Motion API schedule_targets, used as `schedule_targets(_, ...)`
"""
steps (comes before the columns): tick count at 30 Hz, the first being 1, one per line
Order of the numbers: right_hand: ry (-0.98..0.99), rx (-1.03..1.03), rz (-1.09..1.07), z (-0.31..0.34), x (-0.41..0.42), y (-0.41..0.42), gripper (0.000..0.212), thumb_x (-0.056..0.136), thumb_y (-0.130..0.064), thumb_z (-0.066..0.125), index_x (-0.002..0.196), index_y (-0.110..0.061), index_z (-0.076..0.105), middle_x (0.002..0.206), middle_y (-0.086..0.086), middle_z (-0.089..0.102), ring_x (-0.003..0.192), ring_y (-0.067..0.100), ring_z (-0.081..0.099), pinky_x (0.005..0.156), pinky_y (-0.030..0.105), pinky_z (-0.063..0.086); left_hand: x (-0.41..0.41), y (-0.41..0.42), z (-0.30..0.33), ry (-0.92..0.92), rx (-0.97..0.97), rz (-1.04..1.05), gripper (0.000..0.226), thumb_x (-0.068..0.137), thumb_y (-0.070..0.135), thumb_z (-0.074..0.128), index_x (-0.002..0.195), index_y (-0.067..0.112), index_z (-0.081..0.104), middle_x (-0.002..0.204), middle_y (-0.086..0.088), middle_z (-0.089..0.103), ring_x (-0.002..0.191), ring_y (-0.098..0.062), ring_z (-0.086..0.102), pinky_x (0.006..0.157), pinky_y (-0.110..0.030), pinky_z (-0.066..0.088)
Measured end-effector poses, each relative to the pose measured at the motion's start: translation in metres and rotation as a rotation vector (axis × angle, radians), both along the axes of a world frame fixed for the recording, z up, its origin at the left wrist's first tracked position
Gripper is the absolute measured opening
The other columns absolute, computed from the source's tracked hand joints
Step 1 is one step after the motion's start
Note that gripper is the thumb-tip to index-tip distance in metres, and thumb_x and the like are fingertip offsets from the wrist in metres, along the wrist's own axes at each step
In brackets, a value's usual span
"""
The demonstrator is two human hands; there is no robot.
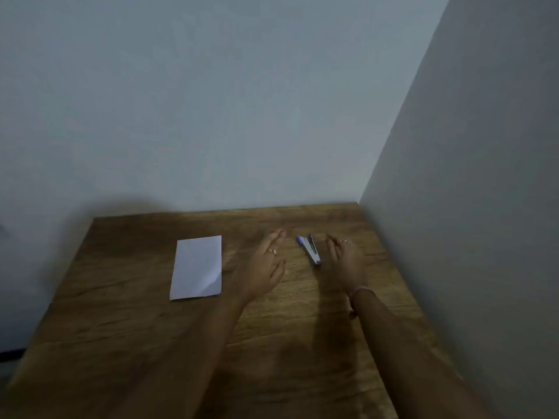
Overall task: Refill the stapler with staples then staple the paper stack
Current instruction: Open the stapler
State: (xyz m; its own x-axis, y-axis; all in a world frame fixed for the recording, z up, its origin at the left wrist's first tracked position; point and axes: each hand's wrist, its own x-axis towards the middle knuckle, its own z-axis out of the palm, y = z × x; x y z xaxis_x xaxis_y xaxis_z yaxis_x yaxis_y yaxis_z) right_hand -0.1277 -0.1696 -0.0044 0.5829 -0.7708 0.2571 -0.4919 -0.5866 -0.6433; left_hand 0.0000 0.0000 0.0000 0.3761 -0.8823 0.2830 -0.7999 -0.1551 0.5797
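Both hands reach over a wooden table (127, 322), palms down and empty. The left hand (266, 267) is spread flat, fingers extended toward the far wall, thumb splayed to its right, with a ring (272, 251) on 1 finger. The right hand (344, 261) is loosely open, fingers slightly curled, also ringed, with a thin pinkish bracelet (361, 291) at the wrist. Neither hand touches anything that can be made out; motion blur softens both.

Between the 2 hands lies the stapler (310, 250), a small blue and silver one, resting on the table towards its far right part. It looks hinged open, with a blue arm and a darker metal arm spreading apart at the far end and joined at the near end. Its long axis runs from near-right to far-left, with the joined end nearer the person.

Left of the left hand, just beside its wrist, lies the paper stack (197, 267), white, rectangular, flat, with its near-right corner bent. Its long side runs away from the person.

Grey walls (469, 176) close the table in at the back and right. Nothing lies between the hands and the stapler.
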Motion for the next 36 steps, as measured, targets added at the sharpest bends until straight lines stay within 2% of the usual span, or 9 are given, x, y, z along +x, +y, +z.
schedule_targets(4,0.195,0.261,0.004,-0.009,0.012,-0.009,0.029,0.097,-0.026,0.049,0.12,-0.017,0.063,0.115,0.006,0.067,0.1,0.018,0.06,0.091,0.036,0.05,0.001,0.001,-0.012,0.266,0.016,0.196,0.045,0.096,0.015,0.051,0.14,0.015,0.045,0.147,-0.003,0.042,0.11,-0.011,0.057,0.083,0.001,0.031)
schedule_targets(6,0.252,0.251,-0.009,-0.013,0.019,-0.013,0.028,0.097,-0.027,0.049,0.118,-0.018,0.065,0.109,0.006,0.069,0.092,0.016,0.06,0.087,0.036,0.051,-0.001,0.0,-0.017,0.388,-0.015,0.283,0.039,0.096,0.014,0.051,0.135,0.014,0.052,0.132,-0.003,0.055,0.075,-0.002,0.057,0.06,0.002,0.037)
schedule_targets(8,0.283,0.222,-0.047,-0.015,0.028,-0.016,0.029,0.097,-0.029,0.048,0.115,-0.016,0.066,0.102,0.007,0.07,0.084,0.015,0.059,0.08,0.033,0.052,-0.003,0.0,-0.02,0.529,-0.057,0.354,0.037,0.096,0.013,0.051,0.133,0.014,0.053,0.119,-0.003,0.062,0.064,-0.002,0.054,0.049,-0.003,0.039)
schedule_targets(13,0.395,0.185,-0.059,-0.017,0.041,-0.018,0.027,0.096,-0.027,0.049,0.105,-0.015,0.071,0.092,0.008,0.069,0.082,0.019,0.062,0.077,0.036,0.054,-0.007,0.005,-0.032,0.719,-0.003,0.372,0.037,0.096,0.014,0.053,0.134,0.015,0.053,0.096,0.023,0.055,0.073,0.005,0.053,0.058,-0.005,0.044)
schedule_targets(17,0.496,0.156,-0.05,-0.015,0.046,-0.017,0.03,0.098,-0.024,0.044,0.112,-0.014,0.068,0.102,0.011,0.068,0.091,0.024,0.063,0.081,0.036,0.053,-0.007,0.007,-0.033,0.785,-0.001,0.346,0.036,0.096,0.013,0.053,0.132,0.013,0.054,0.121,0.002,0.064,0.097,0.0,0.059,0.074,-0.008,0.045)
schedule_targets(21,0.512,0.135,-0.015,-0.01,0.043,-0.012,0.029,0.096,-0.018,0.042,0.102,-0.006,0.068,0.095,0.016,0.067,0.082,0.025,0.06,0.065,0.03,0.043,-0.006,0.004,-0.034,0.815,-0.012,0.33,0.031,0.095,0.015,0.055,0.126,0.013,0.059,0.126,0.001,0.063,0.108,-0.006,0.059,0.081,-0.013,0.045)
schedule_targets(26,0.301,0.153,-0.003,0.002,0.029,0.003,0.025,0.088,-0.014,0.055,0.067,-0.01,0.066,0.066,0.01,0.063,0.063,0.021,0.059,0.051,0.026,0.037,-0.011,0.0,-0.019,0.941,-0.071,0.318,0.026,0.096,0.014,0.053,0.121,0.012,0.06,0.111,0.0,0.07,0.101,-0.015,0.067,0.094,-0.04,0.053)
schedule_targets(28,0.183,0.14,0.017,0.013,0.026,0.012,0.023,0.088,-0.016,0.056,0.069,-0.009,0.068,0.062,0.005,0.065,0.057,0.015,0.059,0.05,0.02,0.041,-0.016,-0.002,-0.008,0.991,-0.127,0.32,0.02,0.095,0.018,0.054,0.113,0.02,0.064,0.104,0.001,0.071,0.101,-0.017,0.066,0.096,-0.046,0.051)
schedule_targets(36,-0.197,-0.04,0.154,0.065,0.009,0.068,0.014,0.088,-0.022,0.064,0.096,-0.018,0.075,0.073,-0.008,0.072,0.066,0.004,0.066,0.063,0.011,0.047,-0.033,-0.001,0.039,1.15,-0.435,0.227,0.013,0.089,0.028,0.065,0.101,0.029,0.068,0.101,0.01,0.074,0.101,-0.007,0.067,0.083,-0.021,0.053)
